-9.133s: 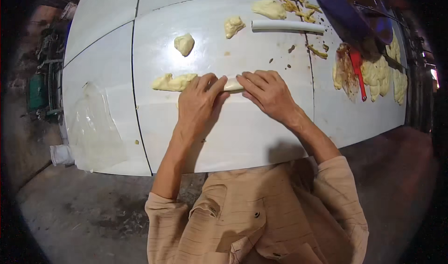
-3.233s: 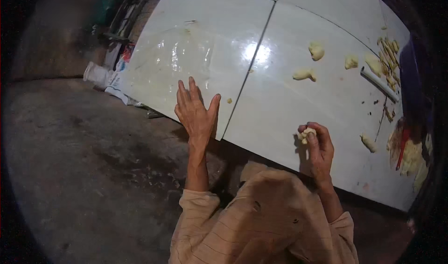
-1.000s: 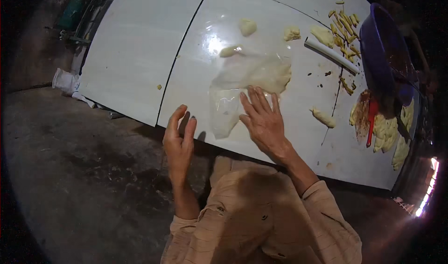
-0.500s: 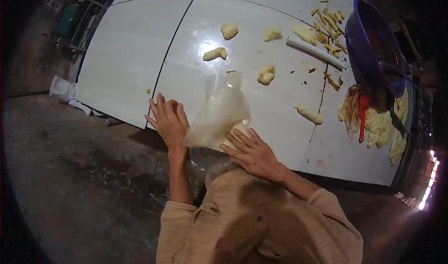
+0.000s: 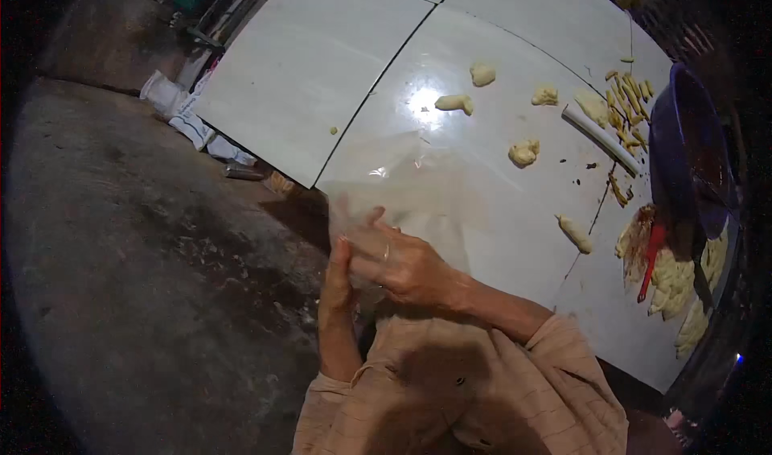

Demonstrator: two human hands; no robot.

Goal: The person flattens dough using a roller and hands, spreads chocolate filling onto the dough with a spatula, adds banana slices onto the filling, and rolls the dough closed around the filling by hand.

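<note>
A clear plastic sheet [image 5: 426, 189] lies over the near edge of the white table, its left part gathered at my hands. My right hand [image 5: 410, 266] is closed on the near left part of the sheet, fingers curled. Close beside it, my left hand [image 5: 339, 274] has its thumb raised against the plastic; its other fingers are smeared by motion and partly behind the sheet. Beyond the sheet lie pale dough lumps: one elongated piece [image 5: 455, 104], a rounded lump [image 5: 482, 74], another lump [image 5: 523, 152] and a smaller one [image 5: 544, 94]. A dough roll [image 5: 574, 234] rests farther right.
On the right stand a purple basin [image 5: 671, 133], a white rolling pin [image 5: 599, 137] and several finger-shaped pieces [image 5: 629, 97]. A red-handled tool [image 5: 651, 262] lies by flattened dough [image 5: 674, 282] smeared with brown filling. White sacks [image 5: 189, 121] sit beyond the table's left edge.
The plastic, bunched under my right hand before, now lies spread wider and flatter. My right hand has moved left to meet my left hand, which has come off the table edge. The view has turned left.
</note>
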